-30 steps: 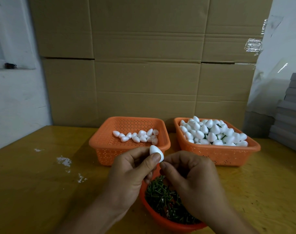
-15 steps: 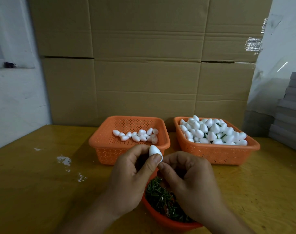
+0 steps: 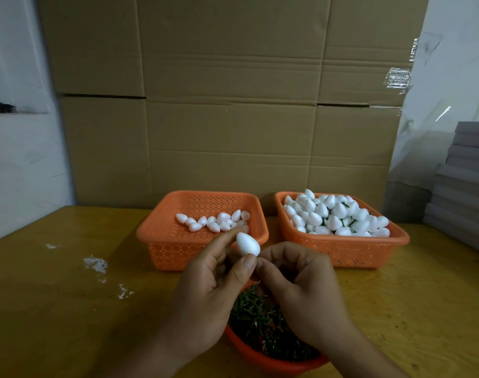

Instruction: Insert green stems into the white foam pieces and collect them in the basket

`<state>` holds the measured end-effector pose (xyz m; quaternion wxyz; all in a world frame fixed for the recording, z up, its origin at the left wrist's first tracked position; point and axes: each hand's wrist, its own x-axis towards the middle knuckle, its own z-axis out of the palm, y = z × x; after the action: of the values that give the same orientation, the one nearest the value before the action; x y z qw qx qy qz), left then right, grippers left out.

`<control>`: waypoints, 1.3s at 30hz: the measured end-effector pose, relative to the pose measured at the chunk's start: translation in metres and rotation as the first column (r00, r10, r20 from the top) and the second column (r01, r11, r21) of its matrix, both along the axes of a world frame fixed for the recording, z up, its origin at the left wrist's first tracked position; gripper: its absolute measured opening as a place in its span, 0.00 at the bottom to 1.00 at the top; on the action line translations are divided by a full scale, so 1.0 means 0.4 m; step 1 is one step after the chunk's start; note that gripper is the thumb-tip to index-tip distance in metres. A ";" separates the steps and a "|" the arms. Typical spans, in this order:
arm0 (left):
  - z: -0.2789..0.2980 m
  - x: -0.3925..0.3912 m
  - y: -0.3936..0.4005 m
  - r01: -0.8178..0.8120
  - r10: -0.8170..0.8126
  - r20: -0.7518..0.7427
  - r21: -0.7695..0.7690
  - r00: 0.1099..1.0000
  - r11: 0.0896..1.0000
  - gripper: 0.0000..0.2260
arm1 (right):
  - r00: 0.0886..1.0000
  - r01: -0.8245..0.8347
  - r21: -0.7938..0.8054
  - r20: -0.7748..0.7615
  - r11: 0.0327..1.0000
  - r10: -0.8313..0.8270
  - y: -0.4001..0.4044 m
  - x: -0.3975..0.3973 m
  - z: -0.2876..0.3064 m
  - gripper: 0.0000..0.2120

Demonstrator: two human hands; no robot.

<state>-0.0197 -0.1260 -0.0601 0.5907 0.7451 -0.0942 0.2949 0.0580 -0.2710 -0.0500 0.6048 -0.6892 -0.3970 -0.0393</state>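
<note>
The left hand [image 3: 205, 293] pinches one foam piece [image 3: 248, 244] between thumb and forefinger, pointed end up and blunt end down toward the right hand [image 3: 301, 293], probably so the base faces the incoming stem. The right hand's fingers are curled with thumb and forefinger tips meeting just under the piece; they look pinched on a stem, but the stem itself is hidden, so I cannot tell whether it is in yet. Both hands work directly above the bowl [image 3: 273, 361], a shallow orange plastic one at the near edge of the table [image 3: 55, 309], which keeps the reach for the next stem short and would catch a dropped one. The stems [image 3: 260, 317] in it are short, thin, dark green sticks, heaped loosely every way. The piece is matte white, smooth, egg-like with one tapered end, and looks light and easily dented, so a soft pinch suits it. Behind the hands stand two orange perforated plastic baskets, side by side. The left basket [image 3: 161, 233] holds a thin row of plain white pieces, seemingly the supply. The right basket [image 3: 342, 249] is heaped, with green showing between the pieces, so I judge it the collecting one. The table is glossy yellow wood with white flecks on the left; cardboard [image 3: 232, 105] stands behind.
</note>
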 end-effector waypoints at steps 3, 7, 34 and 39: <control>-0.015 0.002 -0.001 -0.024 0.027 -0.034 0.061 0.999 0.998 0.23 | 0.996 0.087 0.022 -0.008 0.996 -0.086 -0.010 0.034 0.012 0.05; -0.028 0.005 -0.001 -0.069 0.077 -0.056 0.133 0.995 0.989 0.17 | 0.949 0.315 0.072 -0.008 0.946 -0.316 -0.033 0.114 0.033 0.07; -0.043 0.014 0.009 -0.100 0.116 -0.079 0.186 0.990 0.977 0.11 | 0.554 0.739 -0.606 0.297 0.295 -0.778 -0.163 0.466 0.071 0.12; -0.044 0.014 0.008 -0.111 0.125 -0.058 0.194 0.991 0.975 0.13 | 0.552 0.730 -0.620 0.284 0.289 -0.784 -0.157 0.459 0.075 0.12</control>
<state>-0.0141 -0.1229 -0.0776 0.5013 0.8122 -0.0569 0.2931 0.2415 -0.3339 -0.0201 0.2302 -0.9619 0.0150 -0.1466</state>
